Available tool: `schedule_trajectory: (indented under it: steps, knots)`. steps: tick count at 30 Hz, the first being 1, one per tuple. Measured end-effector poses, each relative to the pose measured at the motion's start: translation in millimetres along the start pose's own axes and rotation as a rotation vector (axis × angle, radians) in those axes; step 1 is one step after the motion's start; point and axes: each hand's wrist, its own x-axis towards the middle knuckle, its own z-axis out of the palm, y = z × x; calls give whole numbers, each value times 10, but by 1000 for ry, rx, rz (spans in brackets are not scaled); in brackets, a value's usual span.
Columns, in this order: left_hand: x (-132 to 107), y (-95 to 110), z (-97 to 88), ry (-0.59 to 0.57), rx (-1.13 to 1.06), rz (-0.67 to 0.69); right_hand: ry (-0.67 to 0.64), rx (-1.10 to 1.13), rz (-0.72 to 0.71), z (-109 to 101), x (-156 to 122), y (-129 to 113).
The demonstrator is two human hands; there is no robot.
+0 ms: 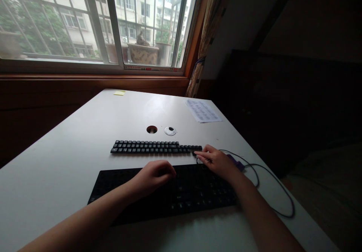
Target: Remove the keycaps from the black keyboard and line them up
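A black keyboard (158, 191) lies on the white desk (70, 150), with most of its keycaps off. Behind it, rows of loose black keycaps (152, 147) are lined up on the desk. My left hand (154, 174) rests over the keyboard's middle with its fingers curled under; what they hold, if anything, is hidden. My right hand (216, 160) reaches to the right end of the keycap rows, its fingertips pinched on a black keycap (195, 153) there.
A black cable (271, 191) loops off the desk's right side past a purple object (236, 163). A cable hole (152, 129) and its round cover (170, 131) sit behind the keycaps. A printed sheet (203, 111) and a yellow note (119, 92) lie near the window.
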Motion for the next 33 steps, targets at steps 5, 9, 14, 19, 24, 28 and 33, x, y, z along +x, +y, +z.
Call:
schedule_trajectory:
  steps: [5, 9, 14, 19, 24, 28, 33]
  knots:
    - [3, 1, -2, 5, 17, 13, -14, -18, 13, 39, 23, -39]
    - [-1, 11, -3, 2, 15, 20, -9, -37, 20, 74, 39, -44]
    - [-14, 19, -1, 2, 7, 19, 1, -57, 29, 84, 48, -56]
    - [-11, 28, -3, 2, 13, 17, -4, -80, 32, 94, 54, -74]
    - [-4, 35, -4, -2, 14, 16, -14, -99, 32, 109, 61, -76]
    - [0, 34, -5, 4, 23, 18, -12, -107, 30, 107, 54, -81]
    - [1, 33, -4, 1, 25, 17, -5, -111, 26, 107, 48, -81]
